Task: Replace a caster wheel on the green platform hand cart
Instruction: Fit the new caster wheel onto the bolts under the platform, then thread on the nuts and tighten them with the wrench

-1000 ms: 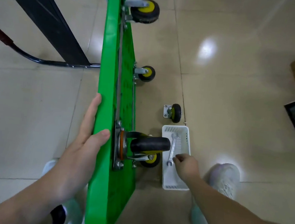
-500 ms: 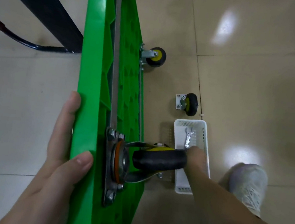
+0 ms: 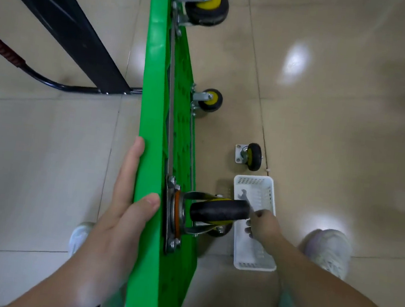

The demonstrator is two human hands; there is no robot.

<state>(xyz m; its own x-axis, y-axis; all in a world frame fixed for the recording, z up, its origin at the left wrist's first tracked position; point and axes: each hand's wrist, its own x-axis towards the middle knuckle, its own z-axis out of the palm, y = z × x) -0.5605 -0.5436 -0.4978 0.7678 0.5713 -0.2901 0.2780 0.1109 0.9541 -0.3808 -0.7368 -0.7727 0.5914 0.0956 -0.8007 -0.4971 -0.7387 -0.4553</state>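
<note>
Mounted caster: the mounted caster (image 3: 220, 210), black-tyred, is bolted by its plate to the underside of the green platform (image 3: 155, 71), just right of my left thumb. Its tread points at my right knuckles.
Green platform: it stands on its long edge with the underside facing right.
Left hand: my left hand (image 3: 123, 210) clamps the upper edge. The fingers lie flat on the deck face and the thumb hooks over the rim.
Right hand: my right hand (image 3: 263, 224) reaches into the white basket (image 3: 254, 259), fingers curled round the near end of the wrench (image 3: 244, 195).
Wrench: its open end points away from my grip, inside the basket.
Loose caster: the loose caster (image 3: 250, 156) lies on the floor (image 3: 328, 117) just beyond the basket, apart from it.
Yellow-hubbed casters: the yellow-hubbed casters (image 3: 210, 100) sit farther along the underside, well past my left fingertips.
Black handle: the black handle (image 3: 66, 24) lies out to the left, beyond my left hand.
</note>
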